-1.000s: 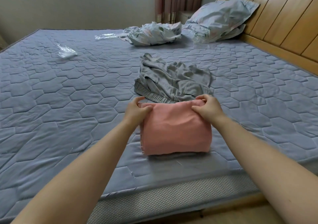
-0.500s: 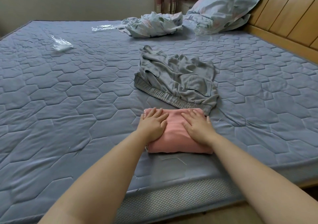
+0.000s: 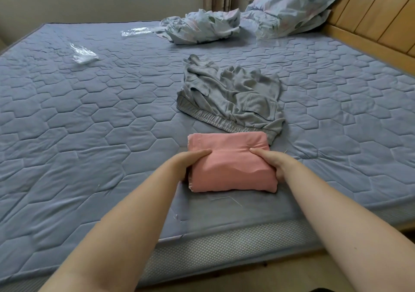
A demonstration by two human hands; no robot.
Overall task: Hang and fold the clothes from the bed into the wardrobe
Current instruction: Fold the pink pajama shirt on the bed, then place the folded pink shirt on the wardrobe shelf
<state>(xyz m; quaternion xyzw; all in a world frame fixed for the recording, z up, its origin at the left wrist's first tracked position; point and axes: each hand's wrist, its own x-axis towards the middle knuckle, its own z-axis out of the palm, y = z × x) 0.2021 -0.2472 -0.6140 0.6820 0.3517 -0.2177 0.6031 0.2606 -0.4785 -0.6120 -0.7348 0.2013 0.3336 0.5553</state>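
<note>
The bed [image 3: 89, 134] carries a crumpled grey garment [image 3: 233, 98] mid-mattress. Touching its near hem is the folded pink garment [image 3: 229, 157], close to the near edge. The left hand [image 3: 193, 159] and right hand [image 3: 271, 161] each grip one side of the pink bundle, thumb on top, fingers tucked beneath (out of sight). To lift it well, I judge, keep both sides level and lightly squeezed so the layers stay closed. Half a second ago both palms lay flat on top, pressing; now they clasp its sides.
</note>
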